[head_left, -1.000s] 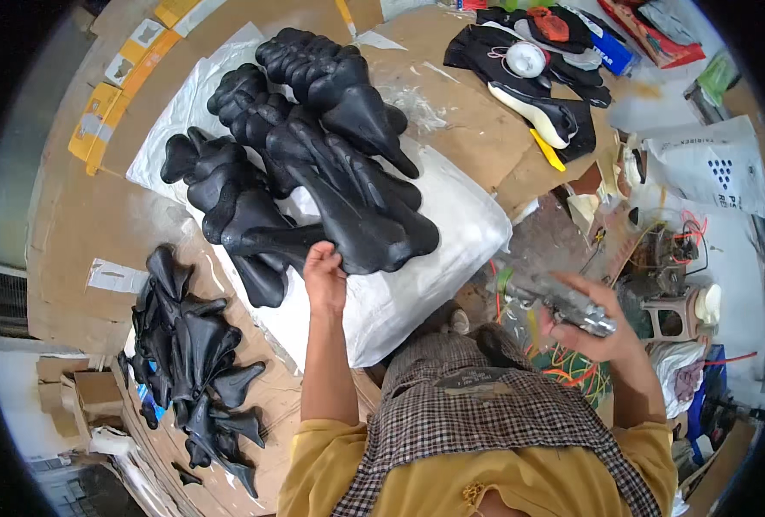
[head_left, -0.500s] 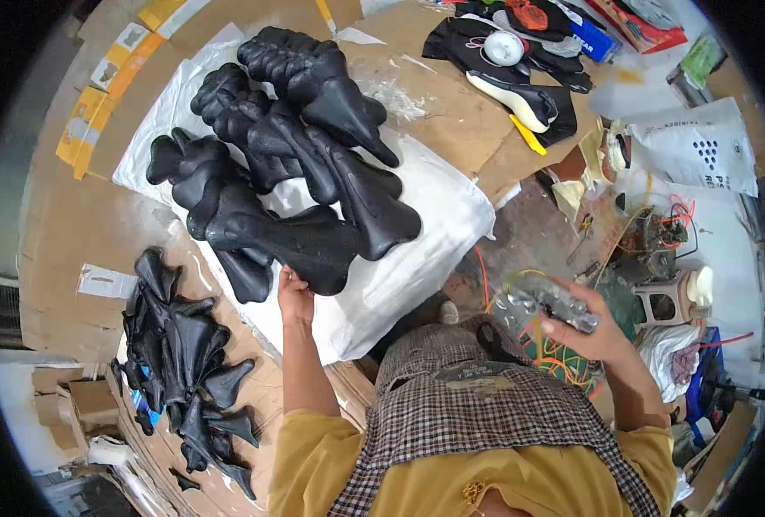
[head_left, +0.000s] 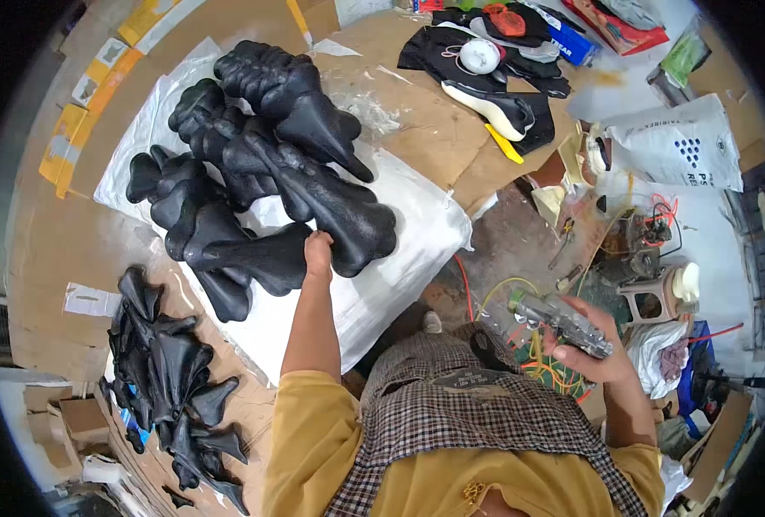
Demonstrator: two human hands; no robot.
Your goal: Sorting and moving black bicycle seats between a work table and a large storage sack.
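Large glossy black bone-shaped pieces lie side by side on a white sheet [head_left: 417,215] in front of me. My left hand [head_left: 318,254] is closed at the wide end of the middle black bone-shaped piece [head_left: 352,220], its fingertips on the edge. Just left of that hand lies the end of the nearest black piece [head_left: 257,258]. A third, knobbly piece [head_left: 292,90] lies at the far side. To the right, my right hand [head_left: 593,345] wraps round a grey metallic hand tool [head_left: 563,326], whose exact kind I cannot make out. A thin yellow hose [head_left: 507,284] runs close to its front.
Smaller black pieces [head_left: 171,370] are heaped on cardboard at the lower left. Dark cloths and a white ball-like spool [head_left: 480,57] lie at the back. On the right are a white sack [head_left: 680,146], a plastic stool [head_left: 649,297] and tangled orange and yellow cords [head_left: 546,366].
My left hand has moved from the nearest black piece's end to the middle piece. The middle piece looks turned somewhat. My right hand still holds the tool, and the whole view has shifted slightly.
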